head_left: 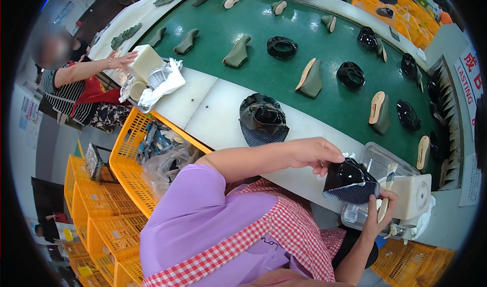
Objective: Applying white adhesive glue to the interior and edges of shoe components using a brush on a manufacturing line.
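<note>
A glossy black shoe upper (349,179) with a checked lining edge hangs over the near edge of the white bench. My left hand (320,156) pinches its far left corner between thumb and fingers. At the opposite edge, my right hand (380,216) has its fingers closed around a flat brush (383,210) with a pale handle, the thumb against the upper's lining. Another glossy black upper (264,117) lies on the bench to the left of my hands. Beside my right hand are a cream-coloured box-like container (413,198) and a clear plastic tray (385,157).
A green conveyor belt (203,63) carries green shoe lasts (237,52), some with pale insoles, and several black uppers (351,75). A yellow crate (129,150) with plastic bags stands left of me. A co-worker (76,91) reaches toward another cream container (147,63). The belt enters a bristled opening (451,119).
</note>
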Demonstrator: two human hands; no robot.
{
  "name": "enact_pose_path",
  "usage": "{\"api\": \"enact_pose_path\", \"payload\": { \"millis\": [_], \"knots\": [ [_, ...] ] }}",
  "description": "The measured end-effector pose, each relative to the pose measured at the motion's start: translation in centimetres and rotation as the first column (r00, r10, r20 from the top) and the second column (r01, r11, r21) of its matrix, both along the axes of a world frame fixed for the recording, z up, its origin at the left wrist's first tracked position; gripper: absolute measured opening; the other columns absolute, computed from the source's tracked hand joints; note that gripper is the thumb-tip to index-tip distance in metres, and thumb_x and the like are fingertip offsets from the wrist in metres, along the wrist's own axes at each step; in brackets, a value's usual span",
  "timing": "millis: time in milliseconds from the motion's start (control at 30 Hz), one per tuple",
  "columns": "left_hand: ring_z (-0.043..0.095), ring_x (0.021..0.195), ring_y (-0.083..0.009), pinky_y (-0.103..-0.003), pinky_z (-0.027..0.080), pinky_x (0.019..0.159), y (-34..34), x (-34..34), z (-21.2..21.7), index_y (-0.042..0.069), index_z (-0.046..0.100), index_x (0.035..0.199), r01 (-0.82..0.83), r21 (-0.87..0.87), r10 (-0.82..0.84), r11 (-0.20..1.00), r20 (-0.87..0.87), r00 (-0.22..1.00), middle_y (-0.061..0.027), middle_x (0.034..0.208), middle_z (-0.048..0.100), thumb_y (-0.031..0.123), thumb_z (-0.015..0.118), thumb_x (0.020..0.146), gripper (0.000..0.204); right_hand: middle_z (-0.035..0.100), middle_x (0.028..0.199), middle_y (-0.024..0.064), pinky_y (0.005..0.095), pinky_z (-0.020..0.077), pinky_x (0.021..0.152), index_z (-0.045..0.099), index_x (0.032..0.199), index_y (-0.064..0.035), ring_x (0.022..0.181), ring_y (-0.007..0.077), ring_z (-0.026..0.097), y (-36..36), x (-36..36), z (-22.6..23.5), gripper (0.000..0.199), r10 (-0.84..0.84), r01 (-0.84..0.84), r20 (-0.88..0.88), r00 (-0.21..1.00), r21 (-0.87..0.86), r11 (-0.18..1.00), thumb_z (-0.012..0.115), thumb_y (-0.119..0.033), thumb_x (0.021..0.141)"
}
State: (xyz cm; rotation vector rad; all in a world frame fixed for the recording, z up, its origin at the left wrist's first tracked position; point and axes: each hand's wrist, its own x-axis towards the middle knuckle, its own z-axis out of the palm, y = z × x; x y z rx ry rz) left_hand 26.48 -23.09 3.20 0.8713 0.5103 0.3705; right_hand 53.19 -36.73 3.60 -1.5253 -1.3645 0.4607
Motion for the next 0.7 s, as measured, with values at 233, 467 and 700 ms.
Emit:
{"api": "enact_pose_path", "payload": {
  "millis": [233,467,700],
  "knots": [
    [0.062,0.063,-0.0133,-0.025,0.05,0.052,3.9,-7.9,4.5,0.003,0.068,0.094,-0.404,0.137,0.414,0.904,-0.051,0.909,-0.0066,0.084,0.067,0.027,0.068,0.086,0.025,0.058,0.095,0.0061,0.0258,0.0419,0.082,0.059,0.099,-0.0005,0.087,0.0142,0.053,1.4,0.3,0.9,0.011,-0.096,0.101,-0.079,0.992,0.053,0.994,0.056,-0.006,0.09],
    [0.059,0.068,-0.0132,-0.026,0.052,0.062,12.3,-20.3,4.6,0.004,0.067,0.096,-0.748,0.461,0.858,0.478,-0.063,0.509,-0.0061,0.088,0.066,0.028,0.067,0.086,0.026,0.059,0.093,0.0061,0.0255,0.0426,0.08,0.06,0.098,0.0,0.086,0.014,0.055,1.8,1.0,0.0,0.011,-0.12,0.12,-0.006,0.993,-0.006,0.993,0.052,-0.004,0.091],
    [0.06,0.067,-0.0147,-0.028,0.05,0.062,22.4,-32.7,-1.9,0.003,0.07,0.091,-0.705,0.702,0.994,0.105,-0.094,0.054,-0.0053,0.082,0.066,0.034,0.071,0.081,0.033,0.058,0.092,0.0053,0.0254,0.043,0.079,0.061,0.098,-0.0001,0.085,0.0138,0.055,3.1,0.6,-1.0,0.011,-0.11,0.111,0.027,0.994,-0.043,0.993,0.053,-0.004,0.091]
  ]
}}
